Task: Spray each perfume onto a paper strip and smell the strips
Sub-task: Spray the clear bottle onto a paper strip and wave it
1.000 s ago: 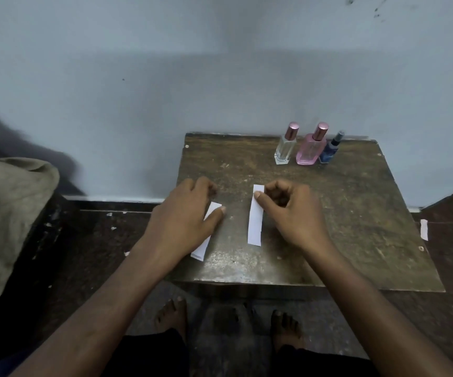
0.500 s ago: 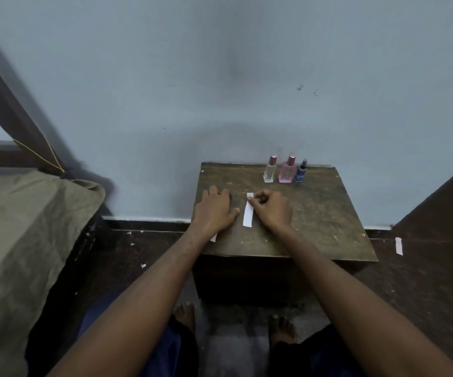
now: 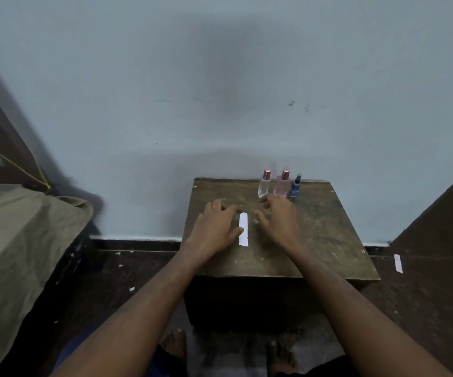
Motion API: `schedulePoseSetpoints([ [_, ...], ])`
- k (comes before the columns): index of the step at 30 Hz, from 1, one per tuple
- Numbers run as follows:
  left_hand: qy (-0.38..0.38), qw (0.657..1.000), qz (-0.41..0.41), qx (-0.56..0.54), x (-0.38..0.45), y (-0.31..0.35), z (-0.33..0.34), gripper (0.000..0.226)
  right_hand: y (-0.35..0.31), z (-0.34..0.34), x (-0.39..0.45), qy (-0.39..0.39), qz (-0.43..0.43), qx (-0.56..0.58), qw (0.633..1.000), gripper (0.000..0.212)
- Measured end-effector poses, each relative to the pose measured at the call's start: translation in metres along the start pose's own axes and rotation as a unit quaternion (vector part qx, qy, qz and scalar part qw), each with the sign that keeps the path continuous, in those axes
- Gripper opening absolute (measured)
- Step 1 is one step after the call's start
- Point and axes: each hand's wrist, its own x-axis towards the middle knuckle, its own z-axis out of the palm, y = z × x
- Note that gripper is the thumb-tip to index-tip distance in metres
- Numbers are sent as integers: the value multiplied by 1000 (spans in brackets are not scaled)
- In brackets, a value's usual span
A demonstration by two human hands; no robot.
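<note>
Paper strip (image 3: 243, 229): thin, floppy; pinch near end. Your left hand (image 3: 214, 229) flat, right hand (image 3: 277, 216) fingers spread, both empty. Perfume bottles (image 3: 279, 184) far right: glass, prob. slippery.

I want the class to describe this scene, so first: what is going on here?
A person sits at a small wooden table with three perfume bottles at its far edge. One paper strip lies between the hands. The left hand rests flat beside it, and the right hand hovers open near the bottles. Nothing is picked up or sprayed yet.
</note>
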Motion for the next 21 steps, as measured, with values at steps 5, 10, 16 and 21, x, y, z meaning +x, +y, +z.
schedulePoseSetpoints([
  [5,6,998,-5,63,9,4,8,60,-4,-30,14,43,3,-41,998,49],
  [10,-12,993,-6,114,17,-2,7,59,-5,-31,36,41,27,-24,999,65],
  [16,-21,994,-27,102,19,-10,9,64,0,-10,62,13,60,1,998,49],
  [21,-18,997,-4,71,21,-10,11,67,6,4,71,-2,79,7,997,39],
])
